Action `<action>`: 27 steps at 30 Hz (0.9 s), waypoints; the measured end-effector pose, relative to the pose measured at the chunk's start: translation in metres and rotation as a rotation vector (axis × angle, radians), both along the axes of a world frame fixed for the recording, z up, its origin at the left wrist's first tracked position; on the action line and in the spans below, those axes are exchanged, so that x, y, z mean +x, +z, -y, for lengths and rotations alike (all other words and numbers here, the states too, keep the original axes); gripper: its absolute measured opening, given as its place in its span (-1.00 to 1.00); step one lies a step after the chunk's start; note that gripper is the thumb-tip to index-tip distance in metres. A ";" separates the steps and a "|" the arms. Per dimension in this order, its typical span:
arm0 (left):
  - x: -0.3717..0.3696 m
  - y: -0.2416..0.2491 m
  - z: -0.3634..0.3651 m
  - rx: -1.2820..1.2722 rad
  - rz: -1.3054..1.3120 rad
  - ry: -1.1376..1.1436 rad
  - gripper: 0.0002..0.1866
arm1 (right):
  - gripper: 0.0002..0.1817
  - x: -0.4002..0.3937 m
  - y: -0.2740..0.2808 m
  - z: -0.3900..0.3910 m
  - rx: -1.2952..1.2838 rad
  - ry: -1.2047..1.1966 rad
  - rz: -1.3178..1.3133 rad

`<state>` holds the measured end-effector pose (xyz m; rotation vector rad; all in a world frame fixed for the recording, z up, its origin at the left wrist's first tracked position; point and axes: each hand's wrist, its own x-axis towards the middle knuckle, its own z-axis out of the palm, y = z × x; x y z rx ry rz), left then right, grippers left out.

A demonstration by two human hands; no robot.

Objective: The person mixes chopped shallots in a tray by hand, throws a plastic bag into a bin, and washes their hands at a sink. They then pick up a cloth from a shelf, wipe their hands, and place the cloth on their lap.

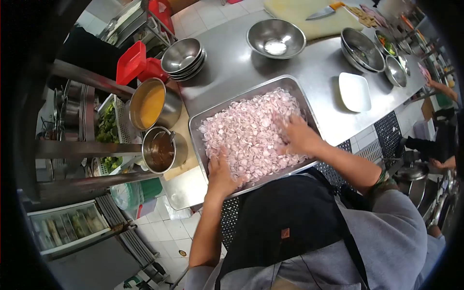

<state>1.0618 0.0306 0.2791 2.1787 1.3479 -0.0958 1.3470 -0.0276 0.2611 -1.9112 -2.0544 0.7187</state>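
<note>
Slices (251, 128) in tray (302, 99) on table (224, 70); pots (173, 110) left of tray, bowl (276, 38) behind, dish (354, 92) right.

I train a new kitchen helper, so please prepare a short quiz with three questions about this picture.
1. True or false: the knife lies on the cutting board.
2. Fill in: the left hand and right hand are on sliced pieces in a metal ____.
3. The liquid in the pot beside the brown sauce is: A) green; B) orange; C) white.

Key: 1. True. 2. Tray. 3. B.
</note>
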 end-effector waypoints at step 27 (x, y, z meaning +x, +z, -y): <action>0.030 0.027 -0.039 0.208 0.354 -0.097 -0.81 | -0.80 -0.016 0.063 -0.021 0.070 0.005 -0.010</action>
